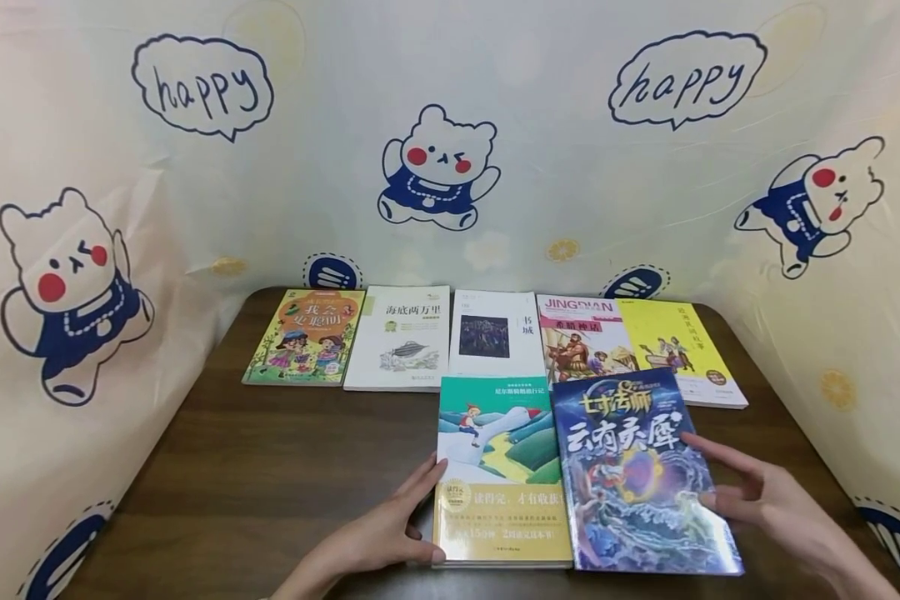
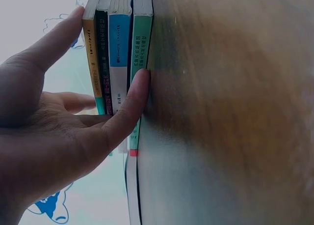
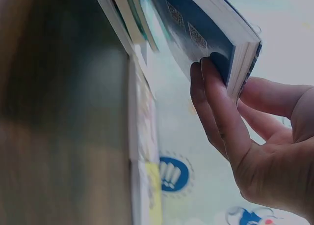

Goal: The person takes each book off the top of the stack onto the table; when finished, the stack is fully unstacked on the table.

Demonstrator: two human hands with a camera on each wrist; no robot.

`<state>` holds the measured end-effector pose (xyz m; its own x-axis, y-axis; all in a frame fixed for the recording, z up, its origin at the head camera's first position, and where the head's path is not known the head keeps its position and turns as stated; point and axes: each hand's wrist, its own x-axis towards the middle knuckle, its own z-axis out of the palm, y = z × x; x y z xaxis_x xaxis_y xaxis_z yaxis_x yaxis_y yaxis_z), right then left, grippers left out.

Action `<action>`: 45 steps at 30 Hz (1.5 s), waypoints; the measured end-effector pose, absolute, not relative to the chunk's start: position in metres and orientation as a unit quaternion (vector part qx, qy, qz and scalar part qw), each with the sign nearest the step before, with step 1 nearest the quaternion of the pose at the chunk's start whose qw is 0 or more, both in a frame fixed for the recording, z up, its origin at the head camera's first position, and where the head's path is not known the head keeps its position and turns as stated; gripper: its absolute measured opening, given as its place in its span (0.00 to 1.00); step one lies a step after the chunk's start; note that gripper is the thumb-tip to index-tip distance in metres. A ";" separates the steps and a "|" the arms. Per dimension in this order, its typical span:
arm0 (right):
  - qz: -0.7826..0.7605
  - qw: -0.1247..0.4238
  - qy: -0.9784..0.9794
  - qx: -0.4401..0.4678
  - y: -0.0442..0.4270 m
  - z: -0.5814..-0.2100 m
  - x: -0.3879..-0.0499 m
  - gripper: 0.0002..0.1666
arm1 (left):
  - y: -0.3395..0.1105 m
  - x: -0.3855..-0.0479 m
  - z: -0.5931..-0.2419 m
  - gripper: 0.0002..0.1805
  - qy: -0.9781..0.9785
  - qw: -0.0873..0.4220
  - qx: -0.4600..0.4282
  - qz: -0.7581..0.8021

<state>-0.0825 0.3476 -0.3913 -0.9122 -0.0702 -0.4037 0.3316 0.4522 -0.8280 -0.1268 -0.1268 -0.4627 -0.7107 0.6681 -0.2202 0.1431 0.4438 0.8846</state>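
A dark brown wood counter (image 1: 270, 467) is filling the low part of the room, and its far corners are curving round. Pale cloth walls (image 1: 570, 175) are standing at the left, the far side and the right. White bears in blue clothes (image 1: 438, 179) are waving on the cloth, orange slices (image 1: 562, 250) are dotting it, and two word clouds (image 1: 202, 87) are saying "happy". Along the far edge of the counter, five books are lying in a row: from left to right, an orange book (image 1: 300, 337), a white ship book (image 1: 397, 337), a white book with a dark picture (image 1: 495, 337), a pink and white book (image 1: 581, 337) and a yellow book (image 1: 675, 342). On the near side, a stack of four books (image 2: 117, 48) is sitting with a green and yellow book (image 1: 502, 525) on top. The left hand (image 1: 378, 529) is touching the stack's left side; its grip is spreading wide, not closing round anything. The right hand (image 1: 776, 504) is holding a blue book (image 1: 645, 537) above the counter, tilted, just right of the stack and partly over it. Its grip is pinching the book's right edge, leaving only the book's thickness between the fingers.
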 end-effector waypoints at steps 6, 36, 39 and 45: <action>-0.499 0.171 0.843 0.103 0.375 -0.377 -0.081 0.46 | -0.127 -0.128 -0.462 0.56 0.806 0.283 0.253 0.454; -0.431 0.225 0.855 0.180 0.477 -0.412 -0.077 0.52 | -0.124 -0.128 -0.465 0.56 0.794 0.289 0.261 0.466; -0.422 0.226 0.860 0.177 0.480 -0.417 -0.079 0.54 | -0.124 -0.128 -0.465 0.56 0.793 0.289 0.260 0.468; -0.386 0.234 0.876 0.170 0.483 -0.424 -0.086 0.52 | -0.124 -0.129 -0.464 0.55 0.786 0.293 0.261 0.478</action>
<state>-0.0864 0.4828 -0.4242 -0.8331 0.1175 -0.5405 0.4782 0.6441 -0.5971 -0.1292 -0.1241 -0.4642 -0.6913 0.6910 -0.2111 0.1301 0.4064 0.9044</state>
